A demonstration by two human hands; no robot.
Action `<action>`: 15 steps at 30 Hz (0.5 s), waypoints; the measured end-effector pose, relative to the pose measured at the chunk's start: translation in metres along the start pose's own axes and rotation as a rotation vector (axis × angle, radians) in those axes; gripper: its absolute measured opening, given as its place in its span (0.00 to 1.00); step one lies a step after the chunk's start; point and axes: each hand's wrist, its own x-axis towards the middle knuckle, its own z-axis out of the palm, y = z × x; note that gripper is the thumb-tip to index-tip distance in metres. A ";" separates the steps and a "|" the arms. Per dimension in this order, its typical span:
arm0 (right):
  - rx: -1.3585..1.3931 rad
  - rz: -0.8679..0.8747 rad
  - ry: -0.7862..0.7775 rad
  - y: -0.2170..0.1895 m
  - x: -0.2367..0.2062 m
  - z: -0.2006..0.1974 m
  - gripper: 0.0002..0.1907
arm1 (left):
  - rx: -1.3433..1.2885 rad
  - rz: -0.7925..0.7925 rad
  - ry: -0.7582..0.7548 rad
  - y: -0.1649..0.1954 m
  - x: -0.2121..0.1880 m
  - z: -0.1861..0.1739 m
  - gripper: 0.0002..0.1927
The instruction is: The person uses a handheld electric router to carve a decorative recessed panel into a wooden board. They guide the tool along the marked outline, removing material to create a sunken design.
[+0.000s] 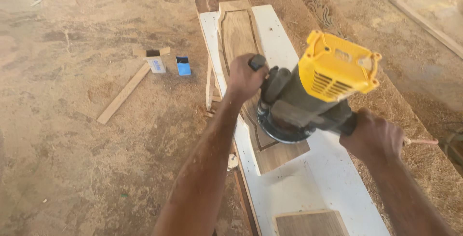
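A power router [308,96] with a yellow top cap and dark body stands with its round base on a long brown wooden panel [238,33]. My left hand [245,78] grips the router's left handle. On the other side, my right hand [374,137] closes around the right handle. The panel has a routed groove along its outline and lies on a white board [308,188]. Sawdust clings to my left forearm.
The sawdust-covered floor holds a loose wood strip [123,94], a small open cardboard box [154,60] and a blue box [183,66]. Another wood piece [311,222] lies on the white board's near end. A carved panel [320,9] lies at the right.
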 end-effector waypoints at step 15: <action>-0.004 -0.018 0.069 -0.005 0.001 -0.003 0.14 | 0.013 0.036 0.039 -0.001 0.003 -0.005 0.10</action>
